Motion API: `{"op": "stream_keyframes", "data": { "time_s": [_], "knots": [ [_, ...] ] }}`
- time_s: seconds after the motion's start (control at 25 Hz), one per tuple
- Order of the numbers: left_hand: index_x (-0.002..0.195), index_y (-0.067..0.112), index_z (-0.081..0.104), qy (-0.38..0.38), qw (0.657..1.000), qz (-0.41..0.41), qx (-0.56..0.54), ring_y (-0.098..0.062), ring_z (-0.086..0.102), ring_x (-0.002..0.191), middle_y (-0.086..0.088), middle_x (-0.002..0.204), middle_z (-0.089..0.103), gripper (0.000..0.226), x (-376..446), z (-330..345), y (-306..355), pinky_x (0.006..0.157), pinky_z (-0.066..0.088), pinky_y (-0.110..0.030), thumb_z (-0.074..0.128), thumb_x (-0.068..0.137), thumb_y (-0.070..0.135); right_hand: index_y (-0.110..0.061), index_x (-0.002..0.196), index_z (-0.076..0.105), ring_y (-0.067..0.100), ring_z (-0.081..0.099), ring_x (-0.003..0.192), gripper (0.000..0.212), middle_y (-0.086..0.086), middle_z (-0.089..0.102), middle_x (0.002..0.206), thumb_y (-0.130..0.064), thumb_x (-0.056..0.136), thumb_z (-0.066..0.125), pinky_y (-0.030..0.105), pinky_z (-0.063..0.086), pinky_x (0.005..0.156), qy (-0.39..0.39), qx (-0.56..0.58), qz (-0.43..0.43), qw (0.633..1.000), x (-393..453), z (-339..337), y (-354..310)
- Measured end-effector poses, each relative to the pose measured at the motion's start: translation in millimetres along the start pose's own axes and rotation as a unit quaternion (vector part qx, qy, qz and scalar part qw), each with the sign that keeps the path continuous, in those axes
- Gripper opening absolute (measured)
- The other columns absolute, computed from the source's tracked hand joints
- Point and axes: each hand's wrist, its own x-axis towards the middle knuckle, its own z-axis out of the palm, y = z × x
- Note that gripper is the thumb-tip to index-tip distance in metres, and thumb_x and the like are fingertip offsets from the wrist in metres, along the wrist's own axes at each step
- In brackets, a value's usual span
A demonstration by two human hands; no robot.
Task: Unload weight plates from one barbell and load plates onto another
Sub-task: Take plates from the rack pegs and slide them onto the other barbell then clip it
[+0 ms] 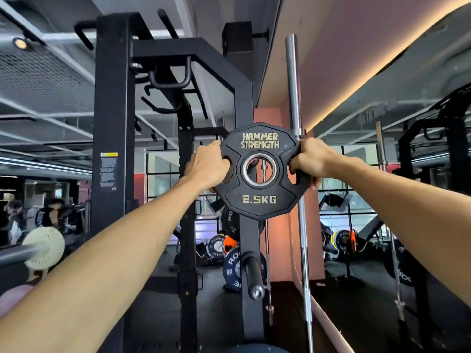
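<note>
Gym with black rack [112, 123] and mirrored wall. Plate [259, 171] held up in front of rack upright, just left of standing barbell [295, 98]. Left hand [206, 166] and right hand [312, 159] gripping through side slots, fingers curled. Best kept level, hole lined up with sleeve before sliding.

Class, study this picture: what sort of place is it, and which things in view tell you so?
Almost certainly a gym's weights area. Both hands hold a 2.5 kg weight plate, a black power rack stands ahead, and a steel barbell stands upright by the wall.
</note>
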Motion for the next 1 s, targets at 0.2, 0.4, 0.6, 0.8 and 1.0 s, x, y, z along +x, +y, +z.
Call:
{"op": "stream_keyframes", "data": {
  "time_s": [0.2, 0.4, 0.6, 0.8, 1.0],
  "knots": [
    [0.08, 0.017, 0.043, 0.004, 1.0, 0.008, -0.01, -0.035, 0.057, 0.08, -0.01, 0.08, 0.056, 0.009, 44.1, 19.0, -6.0, 0.064, 0.044, -0.036, 0.047, 0.087, 0.02, 0.019, 0.077, 0.062, 0.039, 0.062, 0.045, 0.028, 0.035, 0.064, 0.063, -0.008, 0.075, 0.055, 0.029, 0.048, 0.039, 0.002, -0.006, 0.004, 1.0, 45.5, -3.0, 6.0],
    [0.073, 0.019, 0.04, -0.005, 1.0, -0.003, -0.012, -0.035, 0.056, 0.077, -0.008, 0.077, 0.053, 0.013, 80.4, 45.4, -27.6, 0.062, 0.043, -0.034, 0.047, 0.083, 0.019, 0.019, 0.08, 0.063, 0.04, 0.064, 0.047, 0.031, 0.032, 0.066, 0.062, -0.011, 0.073, 0.058, 0.027, 0.048, 0.039, -0.014, -0.013, 0.011, 1.0, 95.0, 16.0, 18.8],
    [0.078, 0.017, 0.042, 0.015, 1.0, 0.006, -0.006, -0.036, 0.057, 0.08, -0.011, 0.083, 0.056, 0.01, 116.2, 84.3, -55.6, 0.072, 0.052, -0.041, 0.047, 0.085, 0.021, 0.021, 0.079, 0.061, 0.038, 0.061, 0.041, 0.028, 0.034, 0.064, 0.061, -0.006, 0.075, 0.055, 0.028, 0.047, 0.037, -0.001, 0.014, -0.002, 1.0, 150.5, 44.8, 36.3],
    [0.092, 0.014, 0.047, 0.035, 0.999, 0.002, 0.009, -0.038, 0.057, 0.082, -0.012, 0.087, 0.059, 0.011, 149.9, 132.8, -78.5, 0.076, 0.052, -0.045, 0.045, 0.09, 0.025, 0.018, 0.083, 0.06, 0.036, 0.057, 0.036, 0.026, 0.037, 0.064, 0.065, -0.005, 0.073, 0.053, 0.026, 0.043, 0.033, 0.028, 0.037, -0.003, 0.999, 202.3, 79.1, 66.2],
    [0.095, 0.013, 0.046, 0.051, 0.998, 0.011, 0.022, -0.039, 0.054, 0.084, -0.015, 0.092, 0.059, 0.011, 181.6, 172.6, -100.1, 0.079, 0.05, -0.047, 0.044, 0.09, 0.023, 0.014, 0.084, 0.058, 0.033, 0.054, 0.033, 0.02, 0.036, 0.065, 0.067, -0.002, 0.074, 0.051, 0.027, 0.043, 0.034, 0.046, 0.065, -0.01, 0.997, 246.7, 107.5, 88.2]
  ]
}}
